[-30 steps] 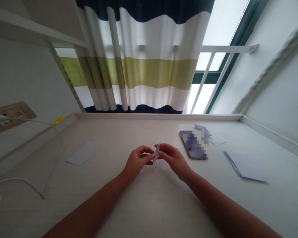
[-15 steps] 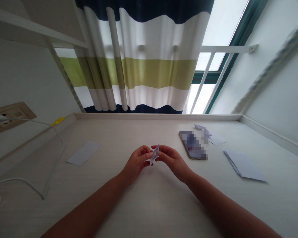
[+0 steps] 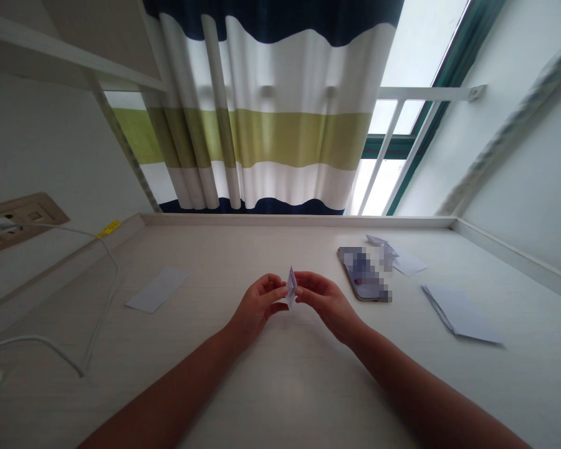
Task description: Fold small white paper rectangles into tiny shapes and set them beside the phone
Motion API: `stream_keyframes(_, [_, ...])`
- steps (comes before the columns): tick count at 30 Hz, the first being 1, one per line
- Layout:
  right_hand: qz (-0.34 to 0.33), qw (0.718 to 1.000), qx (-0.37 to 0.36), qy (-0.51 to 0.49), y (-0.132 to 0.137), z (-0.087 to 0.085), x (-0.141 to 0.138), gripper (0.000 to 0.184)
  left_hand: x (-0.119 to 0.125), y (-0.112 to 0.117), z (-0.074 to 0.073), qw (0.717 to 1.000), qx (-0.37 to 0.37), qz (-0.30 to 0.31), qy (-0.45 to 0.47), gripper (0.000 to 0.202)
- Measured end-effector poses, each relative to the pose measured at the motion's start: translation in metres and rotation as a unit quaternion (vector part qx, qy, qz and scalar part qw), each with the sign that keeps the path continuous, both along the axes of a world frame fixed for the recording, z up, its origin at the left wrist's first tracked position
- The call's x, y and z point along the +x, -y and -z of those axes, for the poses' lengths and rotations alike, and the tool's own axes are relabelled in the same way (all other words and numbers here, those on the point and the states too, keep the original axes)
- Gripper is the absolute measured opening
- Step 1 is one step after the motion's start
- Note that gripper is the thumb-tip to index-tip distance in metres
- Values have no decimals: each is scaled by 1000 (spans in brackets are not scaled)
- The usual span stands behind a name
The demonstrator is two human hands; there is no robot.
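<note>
A small folded piece of white paper (image 3: pixel 290 288) stands nearly upright between my two hands, above the middle of the pale tabletop (image 3: pixel 280 386). My left hand (image 3: pixel 257 305) pinches its left side with thumb and fingers. On the other side, my right hand (image 3: pixel 326 302) grips it between thumb and fingertips. The paper comes to a point at the top, and its folds are too small to make out fully. Some of the fingertips are hidden behind it.
Right of my hands lies a phone (image 3: pixel 362 274), its screen blurred. Behind it are folded paper pieces (image 3: pixel 387 249) and a loose sheet (image 3: pixel 410 262). A paper stack (image 3: pixel 462 313) lies further right, a single slip (image 3: pixel 158 290) at left. A white cable (image 3: pixel 103 312) runs to the socket (image 3: pixel 32 217).
The folded paper has turned from a rightward lean to nearly upright. My right fingers have shifted slightly on it; both hands stay in about the same place.
</note>
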State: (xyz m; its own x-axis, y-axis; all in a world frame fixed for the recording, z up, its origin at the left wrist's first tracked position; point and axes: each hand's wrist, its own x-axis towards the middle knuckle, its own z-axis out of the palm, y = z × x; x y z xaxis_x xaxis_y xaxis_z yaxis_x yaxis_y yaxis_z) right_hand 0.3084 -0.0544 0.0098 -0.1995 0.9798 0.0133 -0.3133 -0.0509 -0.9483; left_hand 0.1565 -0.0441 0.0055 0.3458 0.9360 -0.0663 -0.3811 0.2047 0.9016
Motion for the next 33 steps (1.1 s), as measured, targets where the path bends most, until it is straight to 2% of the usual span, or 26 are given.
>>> stream_keyframes(13, [-54, 993, -38, -96, 0, -1, -1, 21, 1, 0, 0, 996, -47, 41, 69, 12])
stream_keyframes(25, [-47, 995, -40, -76, -1, -1, 0, 22, 0, -2, 2, 998, -53, 27, 35, 16])
stream_keyframes(33, [-71, 994, -33, -73, 0, 0, 0, 23, -1, -2, 2, 996, -56, 48, 48, 15])
